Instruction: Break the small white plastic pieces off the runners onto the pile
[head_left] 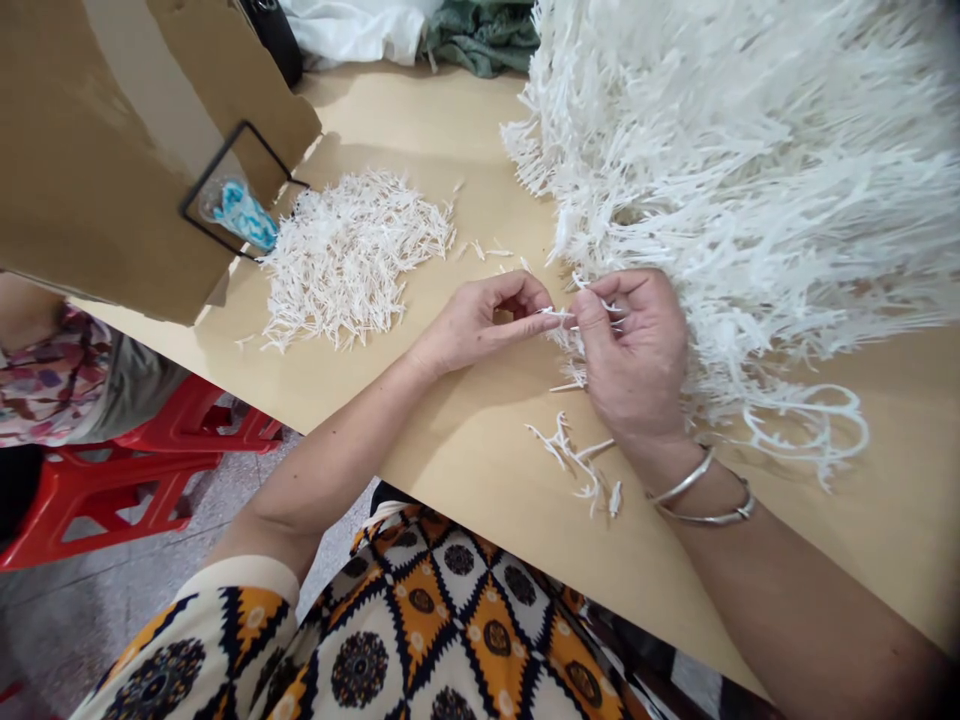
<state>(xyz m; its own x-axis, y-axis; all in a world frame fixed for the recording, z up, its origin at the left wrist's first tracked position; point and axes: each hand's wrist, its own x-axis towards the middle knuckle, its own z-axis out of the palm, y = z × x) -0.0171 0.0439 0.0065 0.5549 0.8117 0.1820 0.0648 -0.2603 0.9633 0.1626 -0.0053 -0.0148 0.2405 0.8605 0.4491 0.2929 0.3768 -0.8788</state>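
Note:
My left hand [491, 320] pinches the near end of a thin white branched strand [559, 314], thumb and fingertip pressed together. The strand runs across to my right hand [637, 350], whose thumb and curled fingers grip its other end. Some thin white tips stick out between the right fingers. Just beyond and to the right rises a large tangled heap of white branched strands [750, 200]. Left of my hands lies a smaller pile of short white pieces [352, 255]. A few loose branched bits [574, 460] rest on the table below my right hand.
A cardboard box [150, 150] stands at the left of the table [465, 440], beside a black wire frame [217, 165] and a clear cup with blue-and-white contents [244, 212]. White and green cloths [480, 35] lie at the back. Another person sits near red stools [135, 490].

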